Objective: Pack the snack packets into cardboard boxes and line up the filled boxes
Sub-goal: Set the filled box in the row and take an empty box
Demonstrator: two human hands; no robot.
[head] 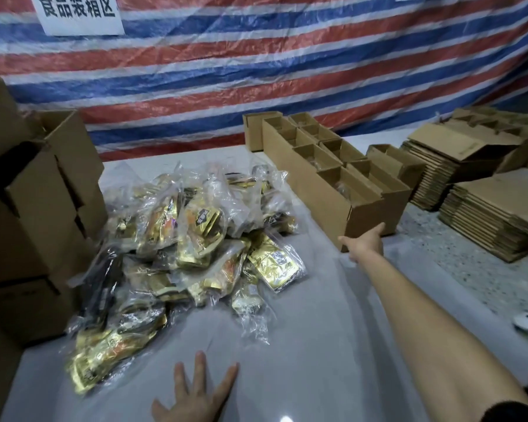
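At 1 o'clock, we find the right grip point(365, 242) released, pressing the nearest box point(368, 213), whose axis runs toward 11 o'clock.

Left hand point(195, 399) cropped (bottom edge) — contents of boxes point(302, 178) unclear.

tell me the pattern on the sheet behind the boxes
Sheet: red, white and blue stripes; head view.

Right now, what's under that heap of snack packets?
The snack packets lie on the grey table. Anything else beneath the heap is hidden by the packets themselves.
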